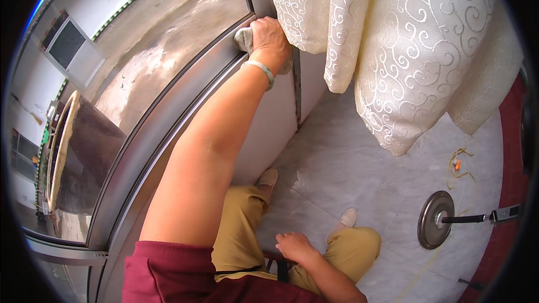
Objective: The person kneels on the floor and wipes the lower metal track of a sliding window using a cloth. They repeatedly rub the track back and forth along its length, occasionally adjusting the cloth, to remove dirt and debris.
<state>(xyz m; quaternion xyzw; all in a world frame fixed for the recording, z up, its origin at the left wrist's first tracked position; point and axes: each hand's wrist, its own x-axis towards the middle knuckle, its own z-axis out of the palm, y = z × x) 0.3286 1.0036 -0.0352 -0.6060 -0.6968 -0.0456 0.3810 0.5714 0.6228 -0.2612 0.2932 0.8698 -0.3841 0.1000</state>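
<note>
My left hand (269,39) is closed round a folded grey-white cloth (244,39). It presses the cloth on the metal window frame (224,59), close to the corner beside the curtain. A pale bangle (263,72) circles that wrist. The cloth sticks out on both sides of the hand, and the palm is hidden. Lower down, my right hand (296,247) hangs between my knees with its fingers loosely curled. Nothing shows in it.
A cream curtain (415,62) with swirl patterns hangs at the upper right. On the grey floor (314,163) stand a round dark metal base (435,220) with a pole and a yellow cord (451,171). Beyond the glass is a large round vessel (84,151).
</note>
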